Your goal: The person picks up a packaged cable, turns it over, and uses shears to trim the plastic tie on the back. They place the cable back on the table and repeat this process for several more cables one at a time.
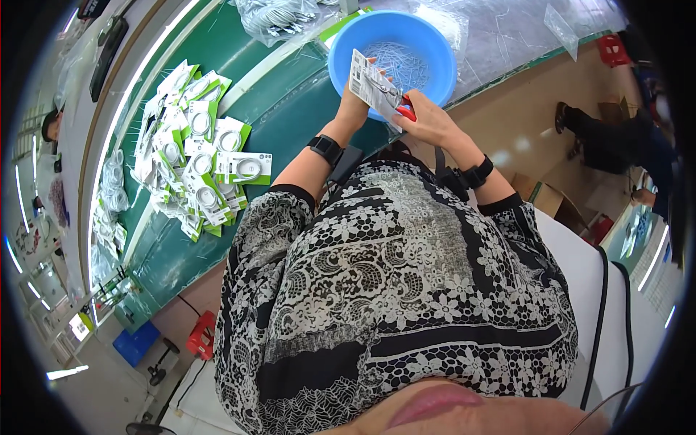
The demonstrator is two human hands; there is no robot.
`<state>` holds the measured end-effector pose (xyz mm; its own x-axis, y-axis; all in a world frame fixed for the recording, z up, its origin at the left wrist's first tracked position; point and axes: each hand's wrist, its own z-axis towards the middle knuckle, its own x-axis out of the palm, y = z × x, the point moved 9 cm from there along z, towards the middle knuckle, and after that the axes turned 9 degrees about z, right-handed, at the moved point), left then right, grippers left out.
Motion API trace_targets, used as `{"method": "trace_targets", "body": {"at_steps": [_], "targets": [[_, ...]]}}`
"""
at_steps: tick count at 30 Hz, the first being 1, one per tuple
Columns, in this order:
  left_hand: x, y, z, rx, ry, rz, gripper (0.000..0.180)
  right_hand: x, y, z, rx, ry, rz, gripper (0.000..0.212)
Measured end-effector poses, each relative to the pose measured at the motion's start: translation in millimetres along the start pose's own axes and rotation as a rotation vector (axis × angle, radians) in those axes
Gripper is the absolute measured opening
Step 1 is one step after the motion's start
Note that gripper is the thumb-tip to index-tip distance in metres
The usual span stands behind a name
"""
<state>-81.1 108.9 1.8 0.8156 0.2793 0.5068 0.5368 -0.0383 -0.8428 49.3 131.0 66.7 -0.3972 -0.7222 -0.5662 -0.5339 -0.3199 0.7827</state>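
1. While a long green tabletop (279,125) is stretching across the upper left, a loose heap of white-and-green carded cables (196,167) is lying on it.
2. Right of the heap, a round light-blue plastic basin (391,27) is holding thin pale strips (413,69).
3. The left hand (354,105) is holding a flat white printed card (367,83) over the basin, its grip closed.
4. The right hand's (428,119) grip is wrapping red-handled metal cutters (408,107), pointing toward the card; I cannot tell whether they are touching.

A dark-clothed person (612,141) is near a cardboard box (552,200).
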Motion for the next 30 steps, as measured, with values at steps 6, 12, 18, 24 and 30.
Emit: {"method": "trace_targets", "body": {"at_steps": [6,12,18,24,30], "targets": [[-5,2,-10,-0.013,-0.013,0.006,0.04,19,5,-11,0.083,-0.032,0.014,0.047],[-3,2,-7,0.074,0.003,0.28,0.044,26,-21,-19,0.254,-0.009,0.083,0.051],[-30,14,0,-0.174,-0.039,0.204,0.034,-12,-35,-28,0.199,-0.21,0.231,0.046],[-27,-12,-17,-0.12,-0.242,-0.079,0.037,-38,-10,-31,0.03,-0.285,-0.083,0.045],[-22,-45,-24,0.109,-0.196,0.035,0.044,-45,2,-27,-0.081,-0.385,-0.302,0.045]]}}
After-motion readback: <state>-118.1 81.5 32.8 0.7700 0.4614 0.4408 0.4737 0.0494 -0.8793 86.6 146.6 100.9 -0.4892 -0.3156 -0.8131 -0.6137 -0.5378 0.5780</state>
